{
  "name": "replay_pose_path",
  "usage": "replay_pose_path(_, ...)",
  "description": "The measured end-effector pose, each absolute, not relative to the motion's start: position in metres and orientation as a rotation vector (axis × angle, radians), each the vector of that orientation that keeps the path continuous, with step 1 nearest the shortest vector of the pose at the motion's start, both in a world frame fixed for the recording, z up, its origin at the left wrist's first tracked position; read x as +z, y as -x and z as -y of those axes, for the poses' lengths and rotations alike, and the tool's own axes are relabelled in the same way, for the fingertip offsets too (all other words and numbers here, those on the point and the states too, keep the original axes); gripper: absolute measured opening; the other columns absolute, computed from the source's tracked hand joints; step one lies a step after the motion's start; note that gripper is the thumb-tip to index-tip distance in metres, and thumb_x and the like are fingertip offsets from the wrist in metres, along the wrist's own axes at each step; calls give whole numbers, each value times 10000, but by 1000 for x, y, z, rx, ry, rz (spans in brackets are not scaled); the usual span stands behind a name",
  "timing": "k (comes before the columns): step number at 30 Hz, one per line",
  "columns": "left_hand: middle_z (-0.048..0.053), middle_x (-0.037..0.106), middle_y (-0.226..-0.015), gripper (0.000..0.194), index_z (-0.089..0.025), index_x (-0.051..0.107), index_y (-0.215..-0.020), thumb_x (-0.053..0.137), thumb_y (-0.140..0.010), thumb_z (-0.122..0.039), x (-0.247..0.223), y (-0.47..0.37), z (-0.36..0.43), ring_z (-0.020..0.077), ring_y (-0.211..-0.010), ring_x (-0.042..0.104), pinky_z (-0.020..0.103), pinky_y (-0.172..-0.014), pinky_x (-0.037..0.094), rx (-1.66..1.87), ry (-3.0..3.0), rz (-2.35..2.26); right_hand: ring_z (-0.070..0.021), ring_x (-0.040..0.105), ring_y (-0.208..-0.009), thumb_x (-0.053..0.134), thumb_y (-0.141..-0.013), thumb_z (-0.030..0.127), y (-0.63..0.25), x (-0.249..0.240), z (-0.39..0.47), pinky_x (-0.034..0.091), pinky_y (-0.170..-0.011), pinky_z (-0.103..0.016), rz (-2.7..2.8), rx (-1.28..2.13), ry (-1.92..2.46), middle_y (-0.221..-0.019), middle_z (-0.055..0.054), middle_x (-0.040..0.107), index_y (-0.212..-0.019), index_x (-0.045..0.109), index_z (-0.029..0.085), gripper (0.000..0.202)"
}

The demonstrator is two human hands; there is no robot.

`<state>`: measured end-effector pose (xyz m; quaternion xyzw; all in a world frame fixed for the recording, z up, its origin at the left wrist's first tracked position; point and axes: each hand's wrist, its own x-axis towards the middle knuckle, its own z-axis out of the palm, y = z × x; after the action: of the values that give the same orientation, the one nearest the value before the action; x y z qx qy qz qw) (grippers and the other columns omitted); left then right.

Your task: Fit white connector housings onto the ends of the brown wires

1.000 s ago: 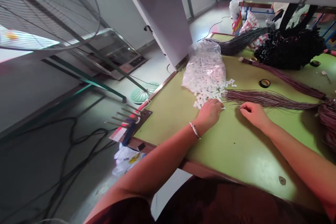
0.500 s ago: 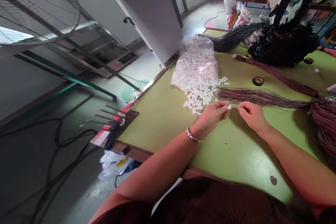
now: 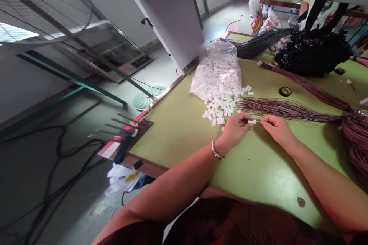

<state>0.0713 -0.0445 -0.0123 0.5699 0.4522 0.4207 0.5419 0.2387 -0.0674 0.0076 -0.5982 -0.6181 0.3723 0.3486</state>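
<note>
One white clip [image 3: 252,122] is pinched in the left hand [image 3: 236,128], above the tabletop [image 3: 174,138], and the right hand [image 3: 276,127] pinches what looks like a thin wire [image 3: 258,122] just beside it. From where I stand, the wire could bend if pushed crooked, and the clip could slip away if held too loosely.

The left hand [image 3: 234,128], a second ago down at the near edge of the heap of white pieces [image 3: 215,108], has come across toward the right hand [image 3: 276,128]. It now pinches one small connector [image 3: 252,122], more of which shows than half a second ago. The gap to the right fingertips has narrowed; whether the thin wire [image 3: 258,122] has entered the connector is too small to tell.
</note>
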Motion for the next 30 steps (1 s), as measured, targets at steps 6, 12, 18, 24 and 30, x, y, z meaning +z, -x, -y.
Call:
replay_pose_path(6, -29, 552, -594, 92, -148, 616, -724, 688, -673, -174, -20, -71, 42, 68, -537, 475, 201, -506, 376, 992, -1403, -1077, -86, 332, -481, 540, -716, 329, -239, 10, 66, 267, -505, -238, 1493, 1132, 1574, -489, 56, 421, -588, 525, 183, 195)
replay_pose_path(12, -10, 589, -626, 60, -157, 615, -705, 673, -690, -154, -25, -69, 39, 90, -563, 521, 213, -525, 420, 1062, -1566, -1040, -84, 333, -460, 527, -695, 313, -237, 9, 63, 246, -480, -237, 1469, 1216, 1577, -471, 60, 425, -591, 533, 182, 168)
replay_pose_path(18, 10, 624, -692, 110, -184, 656, -717, 600, -756, -97, -24, -72, 40, 115, -654, 555, 240, -611, 443, 1127, -2127, -958, -89, 350, -498, 534, -695, 328, -241, 4, 59, 277, -509, -235, 1589, 1196, 1511, -496, 53, 439, -594, 544, 174, 184)
replay_pose_path(24, -13, 599, -641, 49, -181, 641, -706, 654, -714, -134, -23, -75, 42, 103, -595, 532, 225, -561, 426, 1033, -1802, -1139, -85, 357, -466, 530, -681, 293, -246, 10, 61, 277, -477, -234, 1630, 1112, 1633, -515, 31, 515, -582, 569, 174, 160)
replay_pose_path(30, -6, 596, -647, 71, -182, 634, -661, 650, -702, -127, -21, -75, 43, 111, -609, 528, 241, -584, 422, 998, -1794, -1057, -90, 365, -480, 498, -651, 257, -242, 3, 64, 271, -472, -227, 1671, 1015, 1622, -484, 37, 469, -565, 579, 171, 146)
